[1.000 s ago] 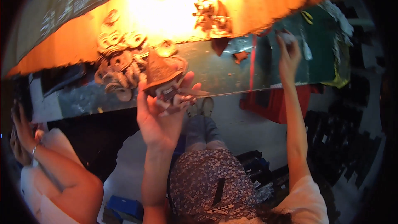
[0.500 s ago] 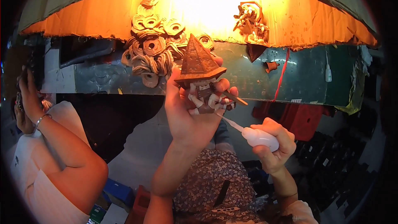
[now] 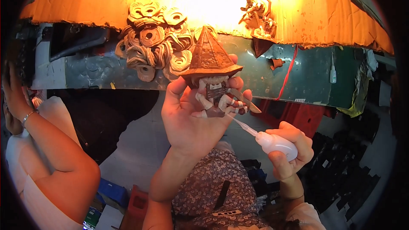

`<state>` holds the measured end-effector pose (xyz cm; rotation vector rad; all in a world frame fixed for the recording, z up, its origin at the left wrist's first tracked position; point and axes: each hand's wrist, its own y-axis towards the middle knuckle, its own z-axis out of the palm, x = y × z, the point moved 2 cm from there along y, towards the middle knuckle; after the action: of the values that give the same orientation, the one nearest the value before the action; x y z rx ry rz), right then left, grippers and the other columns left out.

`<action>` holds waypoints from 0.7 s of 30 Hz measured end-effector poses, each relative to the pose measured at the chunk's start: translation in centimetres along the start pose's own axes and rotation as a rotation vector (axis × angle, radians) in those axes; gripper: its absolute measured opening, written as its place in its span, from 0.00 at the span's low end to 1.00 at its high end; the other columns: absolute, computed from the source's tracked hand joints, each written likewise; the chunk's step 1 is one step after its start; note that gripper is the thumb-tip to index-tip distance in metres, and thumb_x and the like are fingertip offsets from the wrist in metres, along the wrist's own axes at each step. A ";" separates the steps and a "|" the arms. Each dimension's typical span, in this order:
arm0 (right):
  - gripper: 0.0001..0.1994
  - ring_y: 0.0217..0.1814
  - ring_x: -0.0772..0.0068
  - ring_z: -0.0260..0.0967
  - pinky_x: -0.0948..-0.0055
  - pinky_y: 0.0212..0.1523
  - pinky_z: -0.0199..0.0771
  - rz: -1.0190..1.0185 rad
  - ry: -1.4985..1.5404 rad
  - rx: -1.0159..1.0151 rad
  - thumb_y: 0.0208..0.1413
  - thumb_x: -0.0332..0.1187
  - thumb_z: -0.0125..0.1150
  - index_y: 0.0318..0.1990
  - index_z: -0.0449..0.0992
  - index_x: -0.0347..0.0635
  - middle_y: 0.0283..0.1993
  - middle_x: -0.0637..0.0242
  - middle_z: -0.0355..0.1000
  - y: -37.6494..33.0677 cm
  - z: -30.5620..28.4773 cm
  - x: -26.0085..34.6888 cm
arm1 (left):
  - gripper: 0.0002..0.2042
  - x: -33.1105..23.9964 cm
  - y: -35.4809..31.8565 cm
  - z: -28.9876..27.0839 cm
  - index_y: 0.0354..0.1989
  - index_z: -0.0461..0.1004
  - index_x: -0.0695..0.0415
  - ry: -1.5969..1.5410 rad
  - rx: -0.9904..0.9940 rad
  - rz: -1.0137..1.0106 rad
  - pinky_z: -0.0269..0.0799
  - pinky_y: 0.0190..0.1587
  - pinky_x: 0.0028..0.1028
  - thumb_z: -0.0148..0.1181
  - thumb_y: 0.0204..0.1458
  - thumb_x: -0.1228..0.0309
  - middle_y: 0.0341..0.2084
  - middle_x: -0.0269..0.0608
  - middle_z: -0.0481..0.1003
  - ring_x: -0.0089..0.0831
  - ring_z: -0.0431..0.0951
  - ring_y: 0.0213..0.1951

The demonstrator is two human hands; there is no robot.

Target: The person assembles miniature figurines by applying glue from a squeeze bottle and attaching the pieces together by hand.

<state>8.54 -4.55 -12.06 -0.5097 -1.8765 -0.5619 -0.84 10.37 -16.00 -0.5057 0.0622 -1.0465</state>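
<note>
My left hand [image 3: 187, 123] holds up a figurine [image 3: 215, 98] with a brown pyramid-shaped head, pale limbs and a tan blade sticking out to its right. The fingers curl behind it and the palm lies under its base. In my right hand [image 3: 292, 149] is a small white squeeze bottle [image 3: 277, 145], gripped between thumb and fingers and tilted. Its thin translucent nozzle points up and left, the tip at or very near the lower right of the figurine's base. Whether liquid comes out is too small to tell.
On the green bench [image 3: 238, 66] sits a pile of pale ring-shaped swirled parts [image 3: 151, 38]. Another figurine [image 3: 260, 21], a small brown piece [image 3: 276, 63] and a red cord [image 3: 288, 72] are to the right. A brightly lit cardboard hood [image 3: 306, 12] hangs behind. At left, a person's arm [image 3: 64, 153] is near.
The view has shifted slightly. My right hand and the bottle sit a little lower and farther right, while the nozzle tip stays by the figurine's base. Both grips are unchanged.
</note>
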 end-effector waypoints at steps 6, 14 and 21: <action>0.19 0.14 0.79 0.56 0.80 0.14 0.51 0.029 -0.058 0.002 0.39 0.41 0.64 0.29 0.75 0.30 0.17 0.64 0.66 0.2 0.0 0.2 | 0.32 0.0 0.3 -0.5 0.59 0.55 0.67 0.082 0.174 -0.068 0.62 0.54 0.42 0.34 0.55 0.52 0.44 0.53 0.71 0.47 0.71 0.47; 0.17 0.12 0.76 0.57 0.78 0.13 0.52 0.000 -0.068 0.044 0.37 0.36 0.70 0.29 0.75 0.29 0.16 0.63 0.67 0.3 -0.4 0.5 | 0.32 0.3 0.1 -0.5 0.60 0.54 0.68 0.030 0.098 -0.064 0.64 0.50 0.44 0.34 0.55 0.51 0.45 0.55 0.70 0.54 0.70 0.46; 0.17 0.14 0.76 0.59 0.78 0.16 0.56 0.098 -0.125 0.029 0.38 0.41 0.64 0.27 0.76 0.32 0.17 0.63 0.70 0.6 -0.8 0.7 | 0.33 0.2 0.5 0.0 0.65 0.43 0.59 0.141 0.205 -0.076 0.64 0.50 0.49 0.41 0.52 0.57 0.56 0.48 0.57 0.36 0.66 0.43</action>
<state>9.24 -4.52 -11.05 -0.6267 -1.9627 -0.4459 -0.35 10.40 -16.23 -0.2498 0.0594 -1.1481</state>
